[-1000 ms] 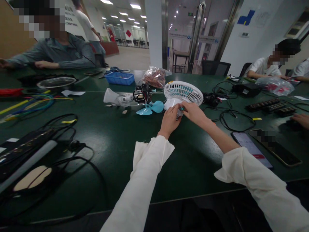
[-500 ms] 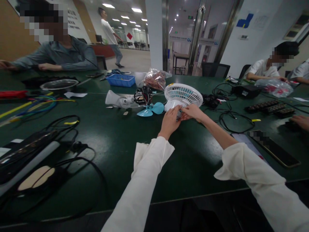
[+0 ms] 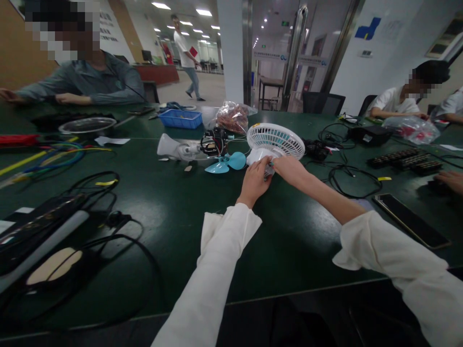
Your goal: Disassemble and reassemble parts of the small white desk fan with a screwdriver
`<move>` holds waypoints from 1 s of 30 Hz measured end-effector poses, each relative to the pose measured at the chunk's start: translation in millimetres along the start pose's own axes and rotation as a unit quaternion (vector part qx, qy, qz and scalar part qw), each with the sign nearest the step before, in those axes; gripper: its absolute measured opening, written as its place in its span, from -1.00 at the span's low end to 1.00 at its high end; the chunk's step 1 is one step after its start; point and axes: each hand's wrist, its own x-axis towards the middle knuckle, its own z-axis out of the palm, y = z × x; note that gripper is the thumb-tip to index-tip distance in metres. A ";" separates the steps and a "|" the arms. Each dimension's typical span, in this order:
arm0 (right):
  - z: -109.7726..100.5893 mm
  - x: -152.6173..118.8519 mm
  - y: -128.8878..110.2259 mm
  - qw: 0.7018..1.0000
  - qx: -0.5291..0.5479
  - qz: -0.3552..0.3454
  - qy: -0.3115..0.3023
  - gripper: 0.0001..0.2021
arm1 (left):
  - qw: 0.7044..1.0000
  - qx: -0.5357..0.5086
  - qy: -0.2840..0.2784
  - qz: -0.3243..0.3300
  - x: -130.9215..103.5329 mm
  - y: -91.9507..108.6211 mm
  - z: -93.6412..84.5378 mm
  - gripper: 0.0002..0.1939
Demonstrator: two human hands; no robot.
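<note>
Dark green worktop (image 3: 173, 212) in an open office hall, other people seated along its far and right edges, one person walking in the corridor beyond.

Head view: both hands meet near the middle of the worktop, toward its far edge. Left hand (image 3: 255, 180) lies palm-down with its fingers curled onto a small part at the base of the white fan guard (image 3: 275, 140); grip closed on that part, though what the part is cannot be made out. Right hand (image 3: 289, 169) comes in from the right, fingertips pinched on a small teal-tipped piece (image 3: 270, 164) pressed against the same spot; grip clenched in a pinch. The two hands touch each other there.

Fan guard sits tilted, its grille facing up and away, directly beyond both hands; its flat face runs left to right. Left hand is squarely below it, right hand slightly to its right, both about equally close.

Just left of the hands lies a light blue fan blade (image 3: 226, 163), apart from the guard, with the white fan body and exposed motor (image 3: 195, 147) beyond that. Black cables (image 3: 343, 178) loop to the right; a phone (image 3: 410, 220) lies near the right edge.
</note>
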 end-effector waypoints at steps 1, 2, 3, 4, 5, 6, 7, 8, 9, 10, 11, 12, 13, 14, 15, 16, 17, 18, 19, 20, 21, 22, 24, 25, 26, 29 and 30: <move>1.3 -2.8 -1.1 1.000 -0.006 -0.004 0.000 -0.66 | 1.000 -0.001 0.000 0.001 0.1 0.1 0.1 -0.40; 2.9 -5.4 -1.4 1.000 -0.012 -0.008 0.000 -0.64 | 1.000 -0.002 0.000 0.002 0.1 0.2 0.1 -0.41; 4.8 -7.7 -1.1 1.000 -0.016 -0.011 0.002 -0.63 | 1.000 -0.003 0.000 0.003 0.2 0.5 0.1 -0.41; 6.9 -9.4 -0.2 1.000 -0.018 -0.015 0.007 -0.62 | 1.000 -0.003 0.000 0.003 0.2 0.7 0.1 -0.42; 9.3 -10.4 1.2 1.000 -0.013 -0.017 0.015 -0.62 | 1.000 -0.004 0.000 0.004 0.2 0.8 0.2 -0.42; 12.0 -10.4 3.0 0.999 0.000 -0.015 0.029 -0.64 | 1.000 -0.006 0.000 0.006 0.2 0.8 0.4 -0.42; 15.0 -9.5 4.8 0.999 0.025 -0.007 0.047 -0.67 | 1.000 -0.007 0.002 0.009 0.2 0.7 0.7 -0.43; 18.2 -7.6 6.6 0.996 0.063 0.010 0.070 -0.72 | 1.000 -0.008 0.003 0.011 0.1 0.4 1.2 -0.43; 21.5 -4.9 8.1 0.988 0.116 0.034 0.092 -0.77 | 1.000 -0.009 0.006 0.013 0.0 -0.1 1.9 -0.42; 25.0 -1.7 9.2 0.975 0.184 0.066 0.109 -0.79 | 1.000 -0.009 0.008 0.012 -0.1 -0.6 2.7 -0.41; 28.4 1.8 10.0 0.952 0.264 0.102 0.116 -0.78 | 1.000 -0.007 0.011 0.010 -0.3 -1.2 3.5 -0.40; 31.7 5.3 10.5 0.920 0.351 0.135 0.108 -0.73 | 1.000 -0.005 0.013 0.007 -0.4 -1.8 4.4 -0.38; 34.8 8.7 10.7 0.881 0.436 0.163 0.085 -0.67 | 1.000 -0.004 0.014 0.004 -0.5 -2.3 5.1 -0.36; 37.4 11.6 10.9 0.843 0.502 0.184 0.060 -0.63 | 1.000 -0.004 0.014 0.001 -0.6 -2.7 5.6 -0.35; 39.5 13.9 11.1 0.815 0.545 0.195 0.035 -0.60 | 1.000 -0.004 0.013 0.000 -0.6 -2.9 5.9 -0.34; 40.9 15.7 11.6 0.801 0.564 0.199 0.016 -0.59 | 1.000 -0.005 0.011 0.001 -0.6 -3.0 6.0 -0.33; 41.4 16.8 12.3 0.801 0.566 0.197 0.006 -0.61 | 1.000 -0.006 0.009 0.003 -0.6 -2.9 5.7 -0.34; 41.1 17.4 13.1 0.805 0.561 0.193 0.001 -0.64 | 1.000 -0.007 0.008 0.006 -0.5 -2.8 5.3 -0.34; 39.8 17.4 13.9 0.814 0.549 0.188 0.000 -0.67 | 1.000 -0.008 0.008 0.008 -0.4 -2.6 4.7 -0.35; 37.7 17.0 14.4 0.830 0.527 0.180 0.003 -0.71 | 1.000 -0.008 0.008 0.010 -0.3 -2.3 4.0 -0.37; 34.7 16.2 14.5 0.855 0.490 0.168 0.011 -0.75 | 1.000 -0.008 0.009 0.011 -0.2 -2.0 3.3 -0.38; 31.3 15.0 13.9 0.888 0.434 0.152 0.022 -0.79 | 1.000 -0.007 0.009 0.010 -0.1 -1.8 2.7 -0.40; 24.0 11.6 11.1 0.951 0.283 0.114 0.044 -0.81 | 1.000 -0.006 0.007 0.009 0.2 -1.7 2.0 -0.41; 20.9 9.6 9.3 0.971 0.213 0.097 0.050 -0.80 | 1.000 -0.005 0.006 0.009 0.3 -1.8 1.9 -0.40; 18.5 7.3 7.7 0.982 0.162 0.084 0.052 -0.78 | 1.000 -0.004 0.006 0.009 0.4 -1.9 2.0 -0.39; 17.1 0.9 7.5 0.995 0.086 0.032 0.043 -0.71 | 1.000 -0.005 0.007 0.012 0.2 -2.4 2.5 -0.38; 18.6 -0.8 9.4 0.997 0.072 0.007 0.041 -0.70 | 1.000 -0.006 0.007 0.013 0.0 -2.4 2.6 -0.38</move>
